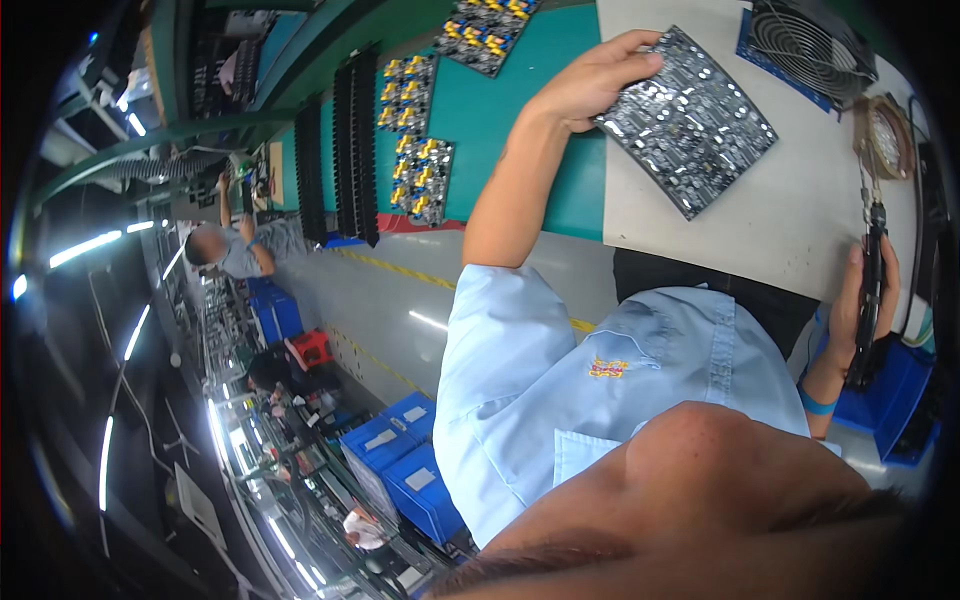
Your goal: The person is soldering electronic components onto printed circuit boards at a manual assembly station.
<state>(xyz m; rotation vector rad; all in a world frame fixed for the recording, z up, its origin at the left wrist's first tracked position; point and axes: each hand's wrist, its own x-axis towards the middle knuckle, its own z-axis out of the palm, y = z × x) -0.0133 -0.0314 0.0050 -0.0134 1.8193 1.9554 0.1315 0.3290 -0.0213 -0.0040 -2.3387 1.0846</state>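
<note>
My left hand (590,85) grips a populated circuit board (692,122) by its upper left edge, thumb on top. The board is dark, packed with small shiny solder points and parts, and tilted over the pale mat. At the far right my right hand (860,300) is closed around a black-handled soldering iron (873,285). Its thin metal front points away from me, toward a coil of wire (885,140). A blue band (819,406) circles my right wrist.
A round-grilled fan (808,50) stands at the far right. Boards with yellow parts (420,180) and black slotted racks (355,150) lie on the green mat (560,180) at left. Blue bins (425,490) stand on the floor; another person (245,255) works at far left.
</note>
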